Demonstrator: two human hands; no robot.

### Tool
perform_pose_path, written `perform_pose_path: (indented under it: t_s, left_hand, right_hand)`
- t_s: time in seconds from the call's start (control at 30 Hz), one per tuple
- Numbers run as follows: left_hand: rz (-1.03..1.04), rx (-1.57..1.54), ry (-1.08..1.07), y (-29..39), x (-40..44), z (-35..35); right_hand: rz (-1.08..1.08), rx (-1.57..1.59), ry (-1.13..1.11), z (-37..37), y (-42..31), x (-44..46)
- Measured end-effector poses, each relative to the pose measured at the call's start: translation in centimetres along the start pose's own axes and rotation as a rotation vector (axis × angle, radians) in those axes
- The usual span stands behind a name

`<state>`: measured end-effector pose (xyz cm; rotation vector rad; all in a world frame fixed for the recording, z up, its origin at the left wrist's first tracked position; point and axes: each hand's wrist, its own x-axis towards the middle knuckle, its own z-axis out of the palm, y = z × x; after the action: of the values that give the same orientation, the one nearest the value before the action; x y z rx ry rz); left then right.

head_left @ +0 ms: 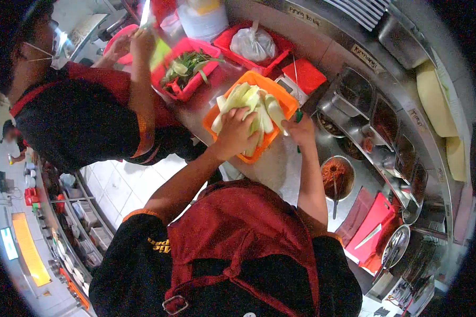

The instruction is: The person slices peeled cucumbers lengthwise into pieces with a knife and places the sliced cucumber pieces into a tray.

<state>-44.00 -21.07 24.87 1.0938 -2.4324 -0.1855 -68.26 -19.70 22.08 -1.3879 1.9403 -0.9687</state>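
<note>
An orange plastic basket [289,100] on the steel counter in front of me holds a heap of pale green-white vegetable pieces [247,98], long and thick; I cannot tell their kind. On top of the heap, my left hand [238,132] has its fingers curled over some of the pieces. My right hand [300,131] is closed around a green-handled tool [299,115] beside the basket's right rim. Most of that tool is hidden by the fingers, so its kind does not show.
At left, a co-worker [84,116] raises a blade [146,13] over the counter. A pink basket [181,93] of greens and a red tray [223,46] with a plastic bag stand behind. To the right are a sauce bowl [349,179], a red board [374,222] with a knife, and steel bins [354,87].
</note>
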Motion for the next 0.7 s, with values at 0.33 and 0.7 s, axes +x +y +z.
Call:
perform_pose_path:
  t_s: [0.33,0.7]
  left_hand:
    - [-0.612,-1.879,-0.203,2.8,1.1,-3.0]
    - [-0.252,-1.361,0.453,3.0,2.7,-8.3]
  right_hand:
    - [0.028,0.404,-0.049,-4.2,-9.1,-8.1]
    - [-0.042,0.858,0.021,-3.0,-13.5,-10.4]
